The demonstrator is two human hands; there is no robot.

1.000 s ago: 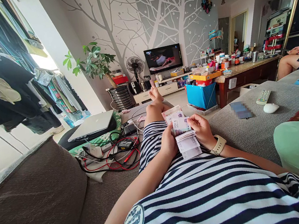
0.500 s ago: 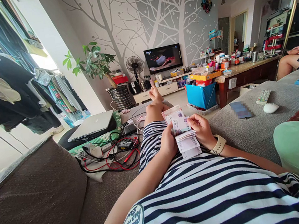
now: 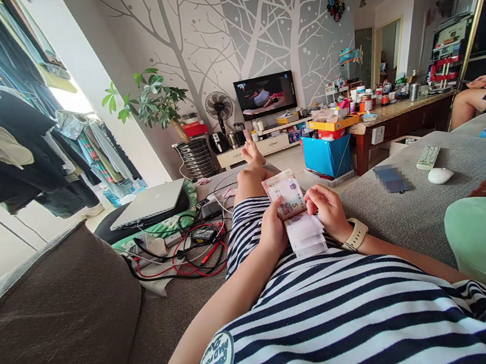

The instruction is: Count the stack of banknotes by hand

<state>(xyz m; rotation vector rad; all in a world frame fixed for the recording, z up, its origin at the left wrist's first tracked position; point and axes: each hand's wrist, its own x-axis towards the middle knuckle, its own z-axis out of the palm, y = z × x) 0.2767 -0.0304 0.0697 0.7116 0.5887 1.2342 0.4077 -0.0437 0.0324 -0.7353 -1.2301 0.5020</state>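
I lie back on a sofa in a striped shirt, and both hands hold a stack of banknotes (image 3: 293, 211) over my lap. My left hand (image 3: 273, 230) grips the left edge of the stack, thumb laid across the top note. My right hand (image 3: 329, 212), with a pale watch on its wrist, pinches the right edge with curled fingers. The upper notes stand up and show a purple print. The lower notes fold down toward my belly.
A closed laptop (image 3: 148, 203) and a tangle of red and black cables (image 3: 188, 244) lie at my left. A remote (image 3: 428, 157) and white mouse (image 3: 440, 175) rest on the grey sofa at right. Another person sits at the far right. A blue bin (image 3: 327, 155) stands ahead.
The fanned notes have been squared into a tighter stack. My right hand's fingers moved in closer to the top note. Both arms stay in place.
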